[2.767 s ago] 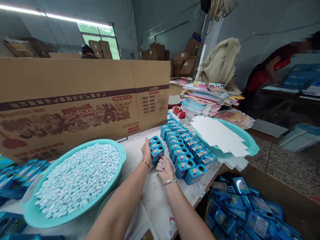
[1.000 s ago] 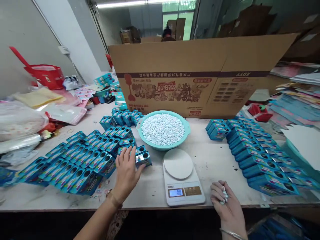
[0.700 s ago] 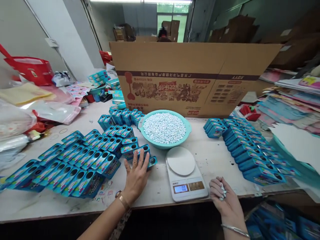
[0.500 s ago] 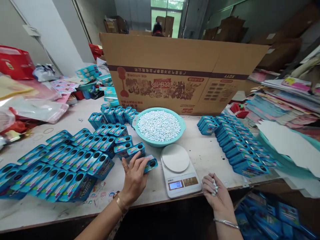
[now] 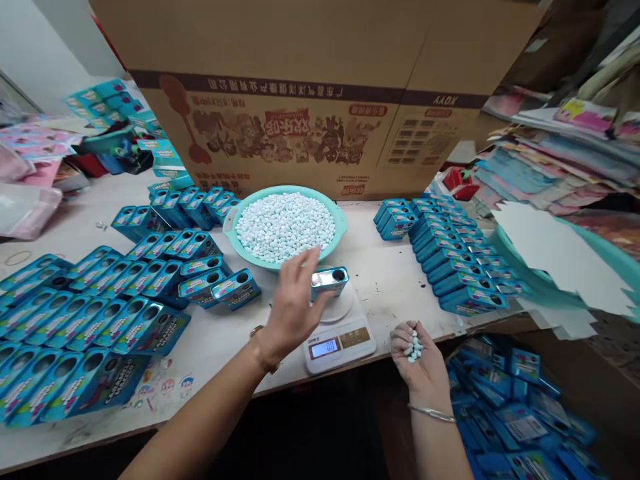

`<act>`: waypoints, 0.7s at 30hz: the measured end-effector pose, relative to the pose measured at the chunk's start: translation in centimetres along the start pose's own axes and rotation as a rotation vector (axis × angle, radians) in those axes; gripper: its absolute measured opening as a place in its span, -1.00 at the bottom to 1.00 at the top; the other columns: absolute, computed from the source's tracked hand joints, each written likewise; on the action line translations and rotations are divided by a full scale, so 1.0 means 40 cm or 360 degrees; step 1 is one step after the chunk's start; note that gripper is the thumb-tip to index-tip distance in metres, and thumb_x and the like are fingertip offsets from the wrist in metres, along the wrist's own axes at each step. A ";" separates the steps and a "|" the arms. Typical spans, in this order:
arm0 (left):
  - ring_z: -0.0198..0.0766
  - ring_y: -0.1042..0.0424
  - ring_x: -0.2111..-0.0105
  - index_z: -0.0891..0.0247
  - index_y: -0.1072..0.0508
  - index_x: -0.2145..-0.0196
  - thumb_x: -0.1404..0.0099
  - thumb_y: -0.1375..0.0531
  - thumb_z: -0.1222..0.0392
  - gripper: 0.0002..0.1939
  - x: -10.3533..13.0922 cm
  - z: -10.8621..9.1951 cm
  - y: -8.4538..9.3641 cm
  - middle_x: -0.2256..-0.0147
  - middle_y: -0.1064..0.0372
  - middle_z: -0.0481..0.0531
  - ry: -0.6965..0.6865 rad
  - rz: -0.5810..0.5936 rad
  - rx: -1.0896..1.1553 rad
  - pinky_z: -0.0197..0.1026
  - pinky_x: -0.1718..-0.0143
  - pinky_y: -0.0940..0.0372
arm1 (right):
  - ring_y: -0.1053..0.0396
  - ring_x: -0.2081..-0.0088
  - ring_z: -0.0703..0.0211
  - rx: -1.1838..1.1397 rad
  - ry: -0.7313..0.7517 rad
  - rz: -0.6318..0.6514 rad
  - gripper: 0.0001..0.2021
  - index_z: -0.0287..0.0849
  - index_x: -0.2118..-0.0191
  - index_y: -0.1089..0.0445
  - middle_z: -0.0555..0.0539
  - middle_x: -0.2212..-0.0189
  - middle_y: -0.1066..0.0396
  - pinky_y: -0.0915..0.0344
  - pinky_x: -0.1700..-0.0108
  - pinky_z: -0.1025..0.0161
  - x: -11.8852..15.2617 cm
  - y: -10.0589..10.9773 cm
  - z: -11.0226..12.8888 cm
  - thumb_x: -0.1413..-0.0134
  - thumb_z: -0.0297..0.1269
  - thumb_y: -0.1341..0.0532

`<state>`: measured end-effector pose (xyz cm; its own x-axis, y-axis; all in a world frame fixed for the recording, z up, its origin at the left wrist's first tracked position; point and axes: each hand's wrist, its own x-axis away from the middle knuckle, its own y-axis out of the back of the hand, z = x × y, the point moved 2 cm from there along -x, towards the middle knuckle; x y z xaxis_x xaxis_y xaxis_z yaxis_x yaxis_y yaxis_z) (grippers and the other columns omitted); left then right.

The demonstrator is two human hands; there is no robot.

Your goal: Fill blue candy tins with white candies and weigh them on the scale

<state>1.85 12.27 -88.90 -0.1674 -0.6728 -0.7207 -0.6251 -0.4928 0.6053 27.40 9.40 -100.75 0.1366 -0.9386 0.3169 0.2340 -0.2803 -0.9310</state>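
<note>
My left hand grips a small blue box with a round hole in its top, over the plate of the white scale. The scale's display reads 0.0. Pale candies lie in the curled fingers of my right hand, palm up at the table's front edge, right of the scale. Behind the scale is a turquoise bowl full of white and pale blue candies.
Rows of blue boxes stand on the table at left and right. A large cardboard carton rises behind the bowl. Stacked packaging is at the right. More blue boxes fill a container at lower right.
My left hand has moved right with the blue box, from beside the scale to over its plate. The view has tilted down. My right hand still holds candies.
</note>
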 end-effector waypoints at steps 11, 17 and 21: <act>-0.12 -0.38 -0.05 0.10 -0.38 -0.12 -0.19 -0.33 0.21 -0.47 0.218 0.061 0.168 -0.02 -0.34 0.08 0.0904 -0.0711 0.0362 -0.04 -0.09 -0.32 | -0.15 0.64 0.43 0.0060 0.0137 -0.0051 -0.83 -0.14 0.35 -0.21 0.15 0.56 -0.19 -0.13 0.69 0.49 -0.014 -0.066 0.007 -0.10 -0.48 -0.24; -0.14 -0.39 -0.02 0.06 -0.36 -0.12 -0.24 -0.28 0.23 -0.51 0.213 0.062 0.153 -0.02 -0.35 0.06 0.0869 -0.0575 0.0464 -0.04 -0.06 -0.34 | -0.04 0.70 0.45 0.0261 0.0207 0.0005 -0.85 -0.15 0.38 -0.23 0.19 0.63 -0.12 -0.04 0.73 0.50 -0.032 -0.168 -0.012 -0.19 -0.37 -0.21; -0.13 -0.37 -0.03 0.07 -0.33 -0.13 -0.25 -0.27 0.24 -0.50 0.192 0.038 0.127 -0.02 -0.35 0.06 0.0719 -0.0383 0.0460 -0.05 -0.04 -0.35 | 0.00 0.71 0.47 0.0476 0.0254 0.0125 -0.81 -0.15 0.41 -0.23 0.20 0.63 -0.10 -0.01 0.73 0.50 -0.052 -0.260 -0.035 -0.16 -0.31 -0.26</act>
<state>-3.78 5.46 -91.86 0.3066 -0.7603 -0.5726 -0.7985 -0.5329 0.2801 23.32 13.97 -91.97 0.0186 -0.9813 0.1917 0.5039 -0.1564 -0.8495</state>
